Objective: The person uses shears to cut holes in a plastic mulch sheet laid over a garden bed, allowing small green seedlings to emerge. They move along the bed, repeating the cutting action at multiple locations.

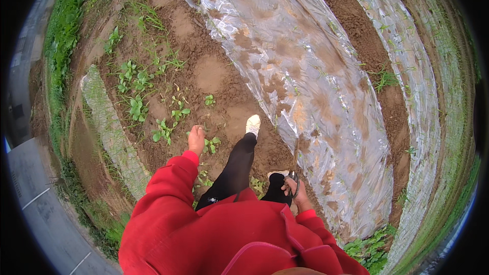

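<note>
My left hand [196,139] hangs over the soil, its fingers curled beside small leafy seedlings [163,131]; whether it pinches something thin cannot be told. My right hand [297,191] is closed around the dark looped handles of what look like scissors or shears [293,183]. Their brownish blades point away from me, over the edge of the transparent plastic mulch film [328,95]. Another seedling [211,144] grows just right of my left hand.
Soil-stained film covers the wide bed to the right, with further film-covered rows [424,84] beyond. Leafy plants [137,109] and grass stand at the left, past them a narrow film strip [110,118]. A paved road [46,198] runs at the far left. My light shoe [253,125] rests on bare soil.
</note>
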Demonstrator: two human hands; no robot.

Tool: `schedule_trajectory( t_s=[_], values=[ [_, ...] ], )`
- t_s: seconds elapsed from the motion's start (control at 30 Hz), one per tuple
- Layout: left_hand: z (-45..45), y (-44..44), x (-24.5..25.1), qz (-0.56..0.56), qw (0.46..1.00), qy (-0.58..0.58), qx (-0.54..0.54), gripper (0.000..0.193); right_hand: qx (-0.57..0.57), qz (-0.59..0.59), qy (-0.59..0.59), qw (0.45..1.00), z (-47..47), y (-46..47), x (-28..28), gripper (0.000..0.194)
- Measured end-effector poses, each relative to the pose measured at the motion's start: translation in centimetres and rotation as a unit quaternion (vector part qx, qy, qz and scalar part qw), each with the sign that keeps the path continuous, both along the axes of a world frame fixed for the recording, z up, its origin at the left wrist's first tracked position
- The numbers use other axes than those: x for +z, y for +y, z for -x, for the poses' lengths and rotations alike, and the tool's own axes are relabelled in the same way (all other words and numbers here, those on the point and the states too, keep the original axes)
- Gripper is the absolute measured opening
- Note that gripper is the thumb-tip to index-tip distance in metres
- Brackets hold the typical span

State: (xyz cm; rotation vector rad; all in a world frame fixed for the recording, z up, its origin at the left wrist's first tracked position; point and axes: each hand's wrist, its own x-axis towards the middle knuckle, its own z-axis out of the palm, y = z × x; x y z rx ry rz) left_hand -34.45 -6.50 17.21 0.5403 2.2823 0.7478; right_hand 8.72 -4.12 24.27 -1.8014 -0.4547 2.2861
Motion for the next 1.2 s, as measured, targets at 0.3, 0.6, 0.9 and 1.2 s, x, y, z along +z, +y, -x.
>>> schedule_trajectory(
  t_s=[0.3,0.6,0.9,1.2],
  values=[
    [1.6,-7.3,3.3,0.028,0.997,-0.033,0.068,0.024,0.007,-0.041,-0.032,0.999,-0.3,1.7,4.2,0.019],
    [1.9,-5.6,6.5,-0.005,0.986,-0.073,0.15,0.018,-0.016,-0.062,-0.081,0.995,0.0,3.6,7.0,0.021],
    [2.3,-6.1,7.8,-0.027,0.979,-0.104,0.173,0.019,0.016,-0.082,-0.113,0.99,-0.7,3.9,9.3,0.024],
    [1.5,-5.0,10.7,-0.045,0.962,-0.17,0.207,0.016,-0.064,-0.133,-0.152,0.977,-1.8,4.3,10.3,0.024]
  ],
)
